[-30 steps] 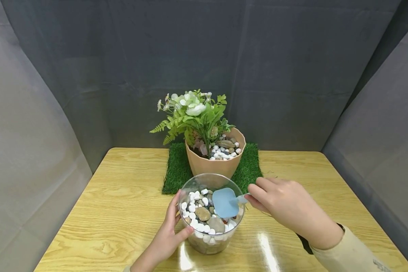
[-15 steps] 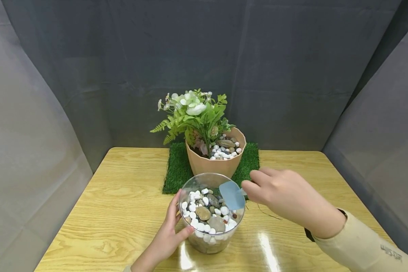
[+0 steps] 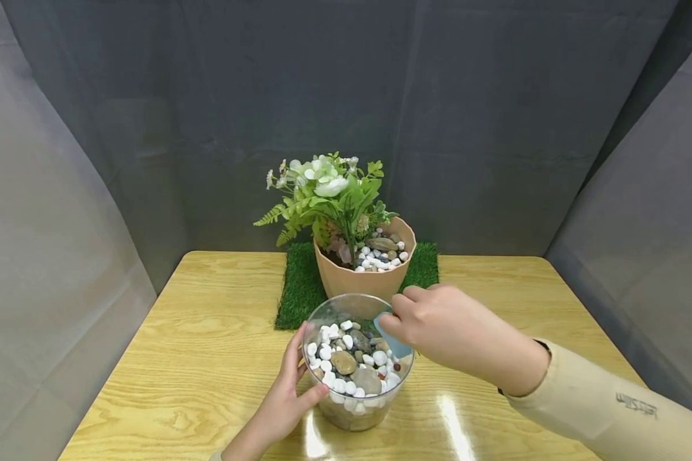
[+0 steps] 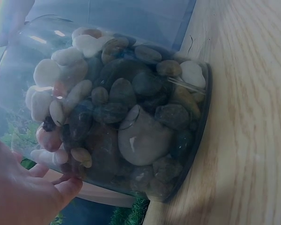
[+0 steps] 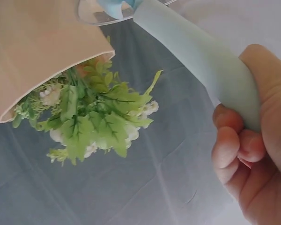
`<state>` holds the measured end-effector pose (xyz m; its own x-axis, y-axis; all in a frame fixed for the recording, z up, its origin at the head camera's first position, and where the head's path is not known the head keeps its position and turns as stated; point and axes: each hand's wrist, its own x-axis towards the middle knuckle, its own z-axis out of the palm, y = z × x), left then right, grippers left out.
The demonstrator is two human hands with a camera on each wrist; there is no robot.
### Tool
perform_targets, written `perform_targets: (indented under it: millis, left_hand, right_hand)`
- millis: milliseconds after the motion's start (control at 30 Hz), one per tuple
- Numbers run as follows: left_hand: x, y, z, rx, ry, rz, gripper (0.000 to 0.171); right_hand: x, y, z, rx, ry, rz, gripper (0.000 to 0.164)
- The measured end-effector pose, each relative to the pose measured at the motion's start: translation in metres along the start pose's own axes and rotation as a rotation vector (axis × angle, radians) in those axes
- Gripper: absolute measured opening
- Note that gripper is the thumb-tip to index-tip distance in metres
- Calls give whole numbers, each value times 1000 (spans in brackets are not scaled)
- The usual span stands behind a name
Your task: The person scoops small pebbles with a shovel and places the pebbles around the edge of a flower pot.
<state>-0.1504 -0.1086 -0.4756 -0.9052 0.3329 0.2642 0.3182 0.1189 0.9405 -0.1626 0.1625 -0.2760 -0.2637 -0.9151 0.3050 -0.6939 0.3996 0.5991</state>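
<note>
A clear plastic bucket [image 3: 354, 419] stands upright on the table, part-filled with white, brown and grey pebbles [image 3: 343, 362]. My left hand [image 3: 285, 390] holds its left side, thumb in front near the rim and fingers around behind. In the left wrist view, stones [image 4: 145, 136] show packed behind the bucket's wall. Over the bucket's right rim, my right hand [image 3: 438, 326] grips a small light blue shovel [image 3: 398, 346]. The blade dips inside the rim at the right, partly hidden by the hand. Fingers wrap the shovel's pale handle [image 5: 196, 56] in the right wrist view.
Right behind the bucket, a peach flowerpot [image 3: 357, 282] holds white flowers with green leaves [image 3: 329, 186] and more pebbles [image 3: 383, 256]. It stands on a green turf mat [image 3: 294, 294]. Grey cloth walls [image 3: 496, 128] enclose the wooden table [image 3: 207, 346] at the back and sides.
The shovel has swung from flat over the pebbles to a steeper tilt at the bucket's right inner wall. My right hand rose slightly, then moved left over the rim. The left hand stays put.
</note>
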Motion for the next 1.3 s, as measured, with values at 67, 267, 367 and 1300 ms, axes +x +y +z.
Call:
perform_targets:
  millis: [67,267,367,1300]
  left_hand:
    - [0,-1,0,0,-2,3,100]
    - [0,-2,1,1,-2,14,100]
    - [0,-2,1,-1,-3,14,100]
    - [-1,2,0,20,-5,-9,99]
  right_hand:
    - [3,-4,-1,-43,-12,-22,30]
    - [11,-16,-2,-124,-60,-53,25]
    - [13,-19,-2,-118,-82,-41,22]
    - [19,-19,29,-46,-71,-65,24]
